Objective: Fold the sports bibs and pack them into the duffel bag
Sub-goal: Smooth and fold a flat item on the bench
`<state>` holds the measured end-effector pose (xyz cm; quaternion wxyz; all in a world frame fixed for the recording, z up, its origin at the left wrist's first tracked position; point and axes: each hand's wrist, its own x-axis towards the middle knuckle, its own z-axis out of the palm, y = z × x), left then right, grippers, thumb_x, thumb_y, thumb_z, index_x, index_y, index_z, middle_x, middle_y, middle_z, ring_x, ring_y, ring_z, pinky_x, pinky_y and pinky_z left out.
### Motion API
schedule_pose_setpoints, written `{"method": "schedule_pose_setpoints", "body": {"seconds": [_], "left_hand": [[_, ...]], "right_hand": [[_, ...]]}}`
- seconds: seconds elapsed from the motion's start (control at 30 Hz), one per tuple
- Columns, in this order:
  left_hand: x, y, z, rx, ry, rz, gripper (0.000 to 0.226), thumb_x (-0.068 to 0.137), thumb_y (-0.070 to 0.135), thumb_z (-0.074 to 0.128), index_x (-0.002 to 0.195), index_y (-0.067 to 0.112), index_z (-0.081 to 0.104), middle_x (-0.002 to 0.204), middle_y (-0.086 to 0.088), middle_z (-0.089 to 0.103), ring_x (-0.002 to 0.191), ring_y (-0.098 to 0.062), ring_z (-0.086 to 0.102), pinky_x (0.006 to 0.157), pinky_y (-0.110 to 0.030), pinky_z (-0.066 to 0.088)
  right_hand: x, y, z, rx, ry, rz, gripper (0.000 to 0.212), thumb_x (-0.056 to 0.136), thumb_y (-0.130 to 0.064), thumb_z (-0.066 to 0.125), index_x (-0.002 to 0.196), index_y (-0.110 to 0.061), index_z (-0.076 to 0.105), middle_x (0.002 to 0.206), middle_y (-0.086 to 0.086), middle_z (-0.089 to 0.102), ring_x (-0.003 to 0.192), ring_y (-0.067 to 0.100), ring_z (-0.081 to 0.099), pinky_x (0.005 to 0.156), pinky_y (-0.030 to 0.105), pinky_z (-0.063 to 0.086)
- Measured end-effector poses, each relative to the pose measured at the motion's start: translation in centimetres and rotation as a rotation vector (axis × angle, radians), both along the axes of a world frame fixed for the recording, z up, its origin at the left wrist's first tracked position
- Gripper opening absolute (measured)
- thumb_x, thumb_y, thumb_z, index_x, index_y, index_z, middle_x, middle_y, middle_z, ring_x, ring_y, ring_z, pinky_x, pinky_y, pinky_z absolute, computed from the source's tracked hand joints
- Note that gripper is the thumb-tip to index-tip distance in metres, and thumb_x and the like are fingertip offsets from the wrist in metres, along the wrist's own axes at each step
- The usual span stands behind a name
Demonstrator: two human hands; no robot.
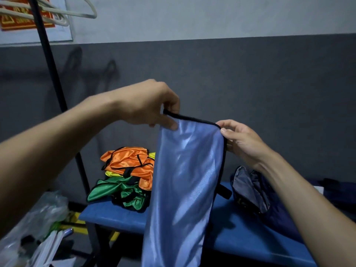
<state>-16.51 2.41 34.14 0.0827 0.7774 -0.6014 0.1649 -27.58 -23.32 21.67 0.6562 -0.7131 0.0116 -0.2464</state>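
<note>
above padded bench, glossy blue bib, black-trimmed, pinched by both hands

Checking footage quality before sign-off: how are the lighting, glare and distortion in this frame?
Head view: dim, bluish light; bright sheen streaks on the blue bib held by the left hand and right hand; hanger shadows on the grey wall; wide-angle bending of the black pole; the plastic bags look soft.
</note>
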Motion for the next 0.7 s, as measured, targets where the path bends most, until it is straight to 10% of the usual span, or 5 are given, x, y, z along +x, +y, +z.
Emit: {"method": "schedule_pose_setpoints", "body": {"seconds": [0.23, 0.37, 0.7], "left_hand": [[-1.5, 1.3, -1.9, -0.06, 0.382, -0.114, 0.018, 0.089, 0.039, 0.074, 0.085, 0.022, 0.071, 0.064, 0.002, 0.067, 0.049, -0.013, 0.063, 0.049, -0.026, 0.052], [-1.2, 1.0, -3.4, -0.18, -0.077, -0.089, 0.016, 0.1, 0.031, 0.061, 0.092, 0.019, 0.069, 0.073, 0.014, 0.058, 0.066, -0.003, 0.054, 0.063, -0.018, 0.04], [-2.6, 0.0, -4.5, -0.343, -0.286, 0.076, 0.023, 0.104, 0.038, 0.044, 0.123, 0.031, 0.055, 0.119, 0.009, 0.059, 0.113, -0.02, 0.057, 0.073, -0.044, 0.053]], "right_hand": [[-1.8, -0.4, 3.3, -0.157, -0.044, -0.13, 0.02, 0.103, -0.007, 0.053, 0.104, -0.02, 0.067, 0.089, 0.0, 0.065, 0.073, 0.01, 0.055, 0.07, 0.026, 0.042], [-2.6, -0.5, 4.2, -0.189, -0.08, -0.191, 0.022, 0.101, -0.005, 0.053, 0.101, -0.021, 0.068, 0.079, -0.008, 0.067, 0.062, 0.003, 0.053, 0.063, 0.022, 0.04], [-4.4, -0.3, 3.6, -0.506, -0.02, -0.27, 0.021, 0.1, -0.007, 0.061, 0.112, -0.019, 0.072, 0.099, -0.005, 0.076, 0.091, 0.005, 0.068, 0.088, 0.024, 0.053]]}}
